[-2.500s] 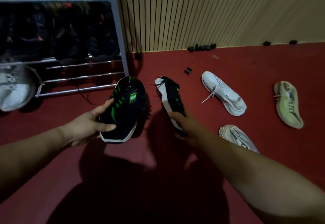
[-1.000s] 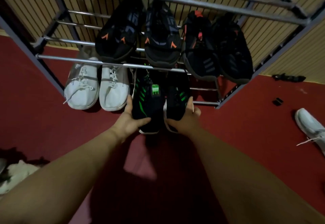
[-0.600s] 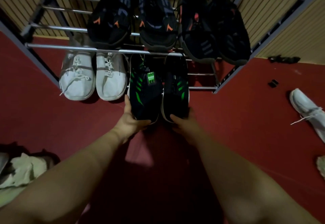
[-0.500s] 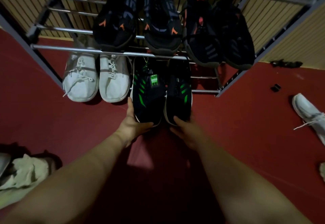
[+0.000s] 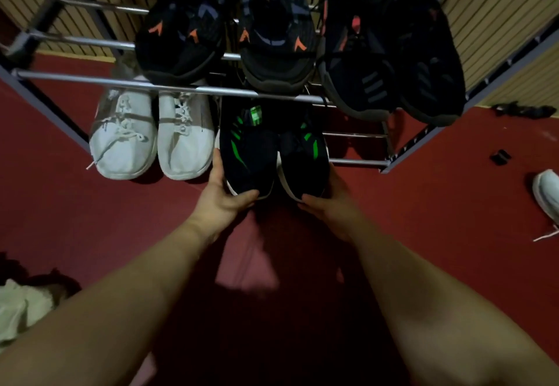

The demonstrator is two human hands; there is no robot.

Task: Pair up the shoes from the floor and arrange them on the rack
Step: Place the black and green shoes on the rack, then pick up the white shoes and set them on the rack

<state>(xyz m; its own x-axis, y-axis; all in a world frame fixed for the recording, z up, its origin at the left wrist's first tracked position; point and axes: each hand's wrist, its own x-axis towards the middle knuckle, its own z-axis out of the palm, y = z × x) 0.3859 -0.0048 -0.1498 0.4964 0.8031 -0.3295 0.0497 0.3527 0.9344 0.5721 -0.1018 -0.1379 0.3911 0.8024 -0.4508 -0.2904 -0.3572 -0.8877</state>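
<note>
Two black shoes with green stripes lie side by side on the lowest tier of the metal rack (image 5: 90,81), toes toward me. My left hand (image 5: 225,196) grips the toe of the left black-green shoe (image 5: 248,155). My right hand (image 5: 328,201) holds the toe of the right black-green shoe (image 5: 305,158). A white pair (image 5: 154,140) sits to their left on the same tier. On the tier above rest a black pair with orange marks (image 5: 230,28) and a dark pair with red accents (image 5: 390,49).
A white shoe (image 5: 547,195) lies on the red floor at the right edge. Small black objects (image 5: 500,157) lie near the slatted wall. A pale cloth (image 5: 18,310) sits at the lower left. Bare rack bars (image 5: 354,161) show right of the black-green pair.
I carried the two black-green shoes from the floor to the rack and slid them onto the bottom tier beside the white pair; both hands are still on their toes.
</note>
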